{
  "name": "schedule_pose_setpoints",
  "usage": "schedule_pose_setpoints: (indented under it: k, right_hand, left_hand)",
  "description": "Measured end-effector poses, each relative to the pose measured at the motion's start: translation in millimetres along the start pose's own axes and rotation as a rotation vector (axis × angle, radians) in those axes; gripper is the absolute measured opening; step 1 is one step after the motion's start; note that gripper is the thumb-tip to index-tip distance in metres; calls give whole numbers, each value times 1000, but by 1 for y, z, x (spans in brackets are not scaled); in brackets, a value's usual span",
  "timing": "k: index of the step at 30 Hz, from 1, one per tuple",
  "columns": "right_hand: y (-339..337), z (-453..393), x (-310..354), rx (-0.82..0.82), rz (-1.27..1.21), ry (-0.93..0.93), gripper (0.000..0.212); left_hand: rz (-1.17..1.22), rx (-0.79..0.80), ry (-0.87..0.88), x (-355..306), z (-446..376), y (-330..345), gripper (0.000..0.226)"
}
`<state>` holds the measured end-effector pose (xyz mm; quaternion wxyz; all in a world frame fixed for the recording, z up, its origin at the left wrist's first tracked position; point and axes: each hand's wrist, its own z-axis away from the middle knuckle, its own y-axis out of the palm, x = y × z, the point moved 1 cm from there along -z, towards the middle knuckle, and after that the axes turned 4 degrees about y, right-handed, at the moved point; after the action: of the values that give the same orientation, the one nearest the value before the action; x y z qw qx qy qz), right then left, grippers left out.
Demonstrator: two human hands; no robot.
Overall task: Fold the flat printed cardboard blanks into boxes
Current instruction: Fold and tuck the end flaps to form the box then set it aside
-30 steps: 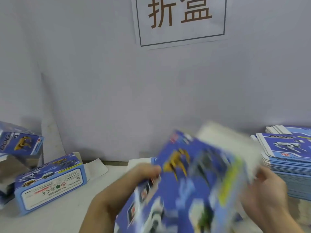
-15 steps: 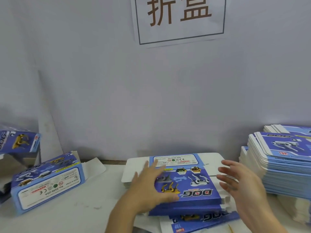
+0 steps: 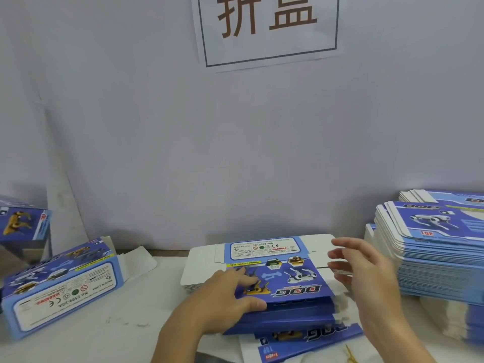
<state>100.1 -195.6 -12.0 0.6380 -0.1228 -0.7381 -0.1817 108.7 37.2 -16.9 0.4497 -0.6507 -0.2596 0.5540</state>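
Presently, findings from the head view are as follows.

Work surface: white table (image 3: 110, 334) set against a pale grey wall (image 3: 183, 140).

Sign: white sheet (image 3: 267, 30) fixed to the wall, brown characters inside a dark frame.

Task item: low stack of flat blue printed blanks (image 3: 282, 273) at centre of the table, top blank face up, showing "DOG" lettering upside down and toy dog pictures; white flaps project at its far and left edges.

Left hand (image 3: 230, 294): lies on the near left part of the top blank; fingers rest flat on the printed face, thumb at the near edge of the stack. Whether the thumb pinches the edge cannot be told.

Right hand (image 3: 366, 279): in the air just beside the right edge of the centre stack, fingers spread and slightly bent, holding nothing; outline blurred.

Reserve supply: tall stack of flat blanks (image 3: 432, 239) at right, touching nothing else visible.

Finished goods: one folded box (image 3: 60, 284) lying at left, end flap open; a second folded box (image 3: 23, 221) behind it at the frame's left edge.

Loose blank (image 3: 306, 341): partly under the centre stack, near edge.
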Motion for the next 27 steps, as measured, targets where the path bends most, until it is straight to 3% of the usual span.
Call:
schedule_pose_setpoints:
  k: [3,5,6,7,9,11,12,14,15,16,18,21,24,27]
  right_hand:
    - [2,5,2,-201,68,-139,24]
    - [6,12,5,-353,53,-191,19]
    - [10,15,6,-345,29,-191,21]
    - [14,18,7,-241,-8,-161,21]
    - [28,25,13,148,-163,9,33]
    - [38,30,19,416,-370,175,57]
    - [40,31,21,433,-445,192,58]
    - [38,27,21,312,-501,169,39]
    - [33,23,19,241,-479,159,27]
    - [26,19,19,204,-450,151,20]
    - [10,12,21,212,-443,152,17]
    - [-10,8,32,227,-454,154,17]
    - [-24,8,44,238,-467,114,18]
    - [-31,14,53,380,-369,72,16]
  left_hand:
    - [-29,-218,81,-9,3,-9,32]
    - [-156,-482,128,-18,6,-17,34]
    - [-185,-595,139,-22,8,-20,36]
    - [-190,-689,157,-27,9,-22,38]
    - [-170,-800,237,-39,13,-23,38]
    - [-109,-703,367,-56,15,-21,34]
    - [-66,-576,420,-65,15,-18,32]
    - [20,-309,462,-78,16,-12,23]
    - [94,-253,457,-80,17,-12,19]
    - [191,-276,440,-80,18,-14,14]
    - [413,-495,375,-73,20,-25,12]
    - [481,-821,265,-55,19,-42,17]
    - [543,-819,150,-47,17,-46,28]
    - [646,-690,108,-54,16,-39,50]
